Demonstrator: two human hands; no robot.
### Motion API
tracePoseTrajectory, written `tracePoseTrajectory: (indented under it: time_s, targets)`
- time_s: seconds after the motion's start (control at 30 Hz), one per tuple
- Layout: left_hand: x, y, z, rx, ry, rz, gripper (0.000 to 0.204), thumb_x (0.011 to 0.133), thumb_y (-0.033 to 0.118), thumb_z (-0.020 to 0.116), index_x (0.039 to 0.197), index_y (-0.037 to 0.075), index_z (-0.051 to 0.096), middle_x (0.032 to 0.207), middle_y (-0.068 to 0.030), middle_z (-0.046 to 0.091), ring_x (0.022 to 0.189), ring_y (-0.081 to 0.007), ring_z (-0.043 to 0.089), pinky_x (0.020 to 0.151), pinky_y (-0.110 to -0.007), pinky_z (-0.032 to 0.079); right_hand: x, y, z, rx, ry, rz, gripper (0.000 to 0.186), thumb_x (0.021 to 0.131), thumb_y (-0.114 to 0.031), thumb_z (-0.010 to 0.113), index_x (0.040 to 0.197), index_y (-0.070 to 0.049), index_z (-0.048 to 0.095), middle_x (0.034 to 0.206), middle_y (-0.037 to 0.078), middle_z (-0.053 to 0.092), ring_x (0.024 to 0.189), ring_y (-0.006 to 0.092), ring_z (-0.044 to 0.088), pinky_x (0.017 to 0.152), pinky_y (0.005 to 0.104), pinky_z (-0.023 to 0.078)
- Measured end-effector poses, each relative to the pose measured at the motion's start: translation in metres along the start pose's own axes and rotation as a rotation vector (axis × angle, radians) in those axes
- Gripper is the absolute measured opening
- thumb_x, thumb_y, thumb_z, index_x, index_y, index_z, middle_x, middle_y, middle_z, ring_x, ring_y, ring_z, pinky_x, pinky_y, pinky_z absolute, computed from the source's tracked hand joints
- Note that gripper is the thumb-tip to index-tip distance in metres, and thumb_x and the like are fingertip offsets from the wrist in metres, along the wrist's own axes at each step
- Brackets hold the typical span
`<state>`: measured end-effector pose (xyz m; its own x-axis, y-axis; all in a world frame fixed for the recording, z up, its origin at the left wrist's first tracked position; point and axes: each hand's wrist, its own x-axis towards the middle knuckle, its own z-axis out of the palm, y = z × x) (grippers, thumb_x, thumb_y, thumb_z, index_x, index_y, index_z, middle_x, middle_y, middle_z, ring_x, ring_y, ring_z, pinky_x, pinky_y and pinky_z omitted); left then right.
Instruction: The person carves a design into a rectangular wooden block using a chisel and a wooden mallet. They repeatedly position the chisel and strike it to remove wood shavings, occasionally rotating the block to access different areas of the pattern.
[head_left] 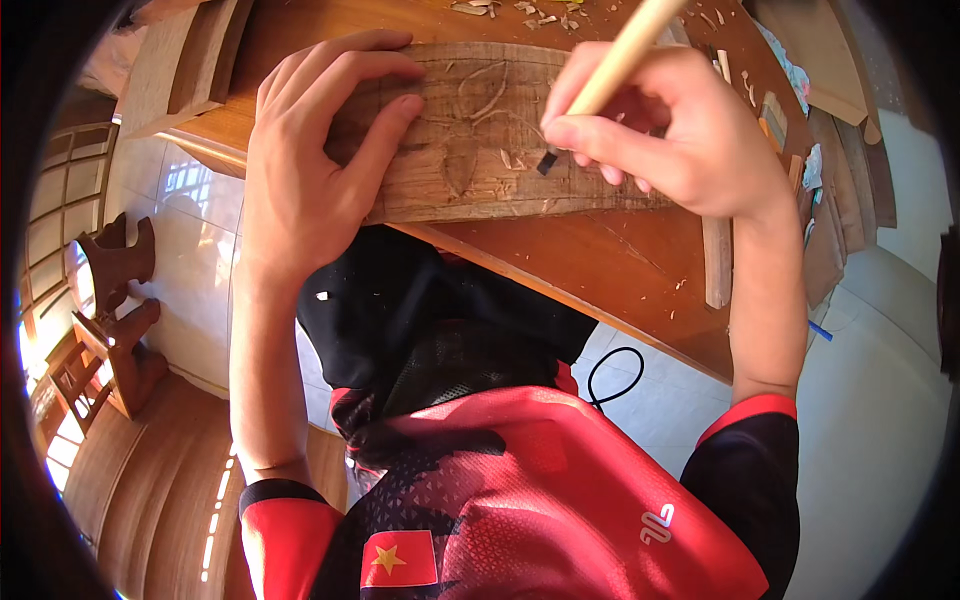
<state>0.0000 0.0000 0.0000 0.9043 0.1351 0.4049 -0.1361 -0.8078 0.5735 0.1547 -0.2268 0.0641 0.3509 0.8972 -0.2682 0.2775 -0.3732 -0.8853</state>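
Note:
A brown wooden board [440, 185] with carved curved lines lies across the table near its front edge. My left hand [310, 150] rests on the board's left end, fingers stretched out and thumb apart, gripping nothing. In my right hand [690, 140] is a carving chisel [625, 52] with a pale wooden handle, held like a pen and slanting up to the right. Its short dark tip [546, 163] points down at the board's carved surface, beside a few small wood shavings [510, 160]. Whether the tip touches the wood, I cannot tell.
The orange-brown table [640, 270] carries more wood shavings [540, 15] at the back. A narrow wooden strip [717, 262] lies under my right wrist. Thick wooden pieces [190, 65] stand at the far left, and more boards [835, 180] lie to the right. A black cord loop [615, 375] hangs below the table edge.

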Motion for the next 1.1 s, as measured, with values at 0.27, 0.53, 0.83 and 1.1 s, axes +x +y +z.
tracePoseTrajectory:
  time_s: [0.27, 0.53, 0.83, 1.1]
  targets:
    - [-0.001, -0.001, -0.006, 0.019, -0.008, 0.006, 0.017, 0.091, 0.015, 0.072, 0.105, 0.006, 0.072, 0.123, -0.0084, 0.071, 0.113, -0.0306, 0.064, 0.105, -0.040, 0.043, 0.006, -0.002, 0.041, -0.072, 0.343, -0.123, 0.015, 0.090, -0.012, 0.083, 0.089, -0.002, 0.073, 0.069, -0.005, 0.063, 0.061, 0.0007, 0.055, 0.053, 0.0202, 0.041]
    - [-0.007, 0.035, -0.016, 0.277, -0.151, 0.182, 0.031, 0.090, 0.020, 0.072, 0.119, 0.010, 0.075, 0.136, -0.0096, 0.068, 0.128, -0.0319, 0.059, 0.114, -0.050, 0.038, -0.029, 0.002, 0.015, -0.372, 0.553, -0.077, 0.013, 0.091, -0.011, 0.081, 0.091, -0.001, 0.074, 0.070, -0.003, 0.065, 0.061, 0.0022, 0.056, 0.054, 0.0206, 0.043]
    - [-0.045, 0.098, 0.009, 0.235, -0.327, -0.014, 0.078, 0.086, 0.040, 0.076, 0.149, 0.002, 0.052, 0.156, -0.0127, 0.051, 0.147, -0.0321, 0.044, 0.125, -0.056, 0.021, -0.114, 0.029, 0.017, -0.133, 0.748, -0.076, 0.009, 0.090, -0.005, 0.080, 0.088, -0.001, 0.072, 0.080, 0.002, 0.071, 0.063, 0.0065, 0.061, 0.057, 0.0227, 0.046]
    - [-0.044, 0.141, 0.059, -0.158, -0.221, 0.093, 0.077, 0.096, 0.040, 0.069, 0.155, 0.000, 0.040, 0.156, -0.0205, 0.047, 0.148, -0.0355, 0.043, 0.125, -0.050, 0.030, -0.143, 0.050, 0.033, 0.120, 0.848, -0.066, 0.012, 0.096, 0.000, 0.070, 0.108, 0.003, 0.069, 0.088, 0.007, 0.069, 0.072, 0.0100, 0.066, 0.062, 0.0229, 0.052]
